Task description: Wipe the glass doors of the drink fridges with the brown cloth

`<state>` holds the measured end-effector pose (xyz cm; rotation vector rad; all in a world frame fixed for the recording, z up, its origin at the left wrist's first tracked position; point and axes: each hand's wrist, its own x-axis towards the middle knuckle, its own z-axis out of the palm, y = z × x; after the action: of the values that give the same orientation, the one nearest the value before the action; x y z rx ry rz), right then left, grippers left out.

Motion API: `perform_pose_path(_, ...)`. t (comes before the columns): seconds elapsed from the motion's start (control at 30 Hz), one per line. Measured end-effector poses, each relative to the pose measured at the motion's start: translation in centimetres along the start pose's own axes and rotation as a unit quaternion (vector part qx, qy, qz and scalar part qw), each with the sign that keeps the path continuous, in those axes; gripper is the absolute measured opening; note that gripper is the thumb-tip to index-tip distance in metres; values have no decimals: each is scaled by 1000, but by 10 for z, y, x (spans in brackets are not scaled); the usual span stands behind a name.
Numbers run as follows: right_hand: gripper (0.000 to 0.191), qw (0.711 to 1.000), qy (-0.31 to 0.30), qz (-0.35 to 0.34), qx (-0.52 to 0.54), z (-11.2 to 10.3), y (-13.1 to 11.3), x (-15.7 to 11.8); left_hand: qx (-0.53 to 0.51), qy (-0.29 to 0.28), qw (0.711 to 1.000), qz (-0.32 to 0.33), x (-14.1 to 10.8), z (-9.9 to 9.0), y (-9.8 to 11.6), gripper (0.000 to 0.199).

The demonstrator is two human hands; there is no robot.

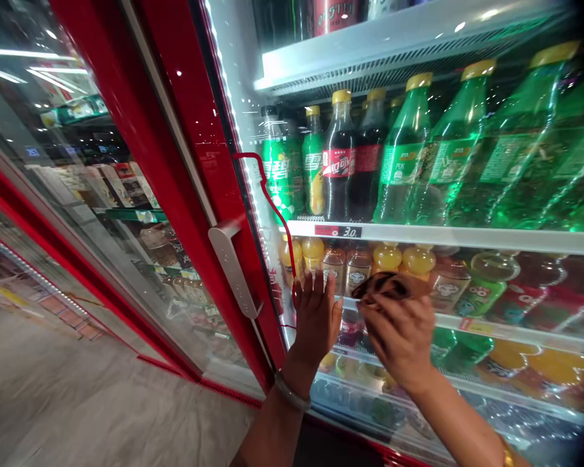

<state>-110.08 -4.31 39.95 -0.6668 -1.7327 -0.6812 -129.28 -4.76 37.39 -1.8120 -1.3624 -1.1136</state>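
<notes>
My left hand point(315, 321) is held up at the glass door of a red-framed drinks fridge, palm forward, its fingers stretched out. I cannot tell whether it presses on the glass. To its right, my right hand point(405, 337) is closed around a crumpled brown cloth point(409, 287), which is up against or just before the glass. Behind the glass stand rows of bottles, among them a cola bottle point(339, 162) with a yellow cap and a green soda bottle point(405, 155). A silvery door handle point(236, 269) sits left of my hands.
A white shelf edge point(448, 237) carries a price tag point(339, 231). Thin red cord or line point(277, 211) runs down near the door's left side. Farther left is another glass-fronted cabinet point(121, 188) with goods inside. Grey floor point(126, 415) lies at lower left.
</notes>
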Motion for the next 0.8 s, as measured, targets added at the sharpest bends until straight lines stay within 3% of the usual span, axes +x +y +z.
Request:
perform_pose_path(0.13, 30, 998, -29, -46, 14, 17, -18, 17, 19, 5, 1000, -1, -13, 9, 3, 87)
perform_pose_path(0.27, 34, 999, 13, -41, -5, 2, 8, 43, 41, -12, 999, 6, -14, 5, 3, 77)
perform_pose_path(0.4, 27, 999, 24, 9, -20, -11, 25, 1, 42, -32, 999, 10, -17, 2, 8, 72)
perform_pose_path(0.53, 19, 999, -6, 43, 17, -1, 2, -40, 25, -40, 998, 29, -24, 8, 18, 74)
perform_pose_path(0.63, 28, 999, -22, -1, 32, 3, -3, -22, 24, -34, 999, 17, -27, 15, 23, 77)
perform_pose_path(0.73, 29, 1000, 6, -12, -1, -12, 22, 10, 33, -22, 999, 24, -27, 19, 24, 75)
perform_pose_path(0.8, 30, 999, 28, 11, -37, -27, 44, 12, 35, 1, 999, 25, -26, 21, 24, 73)
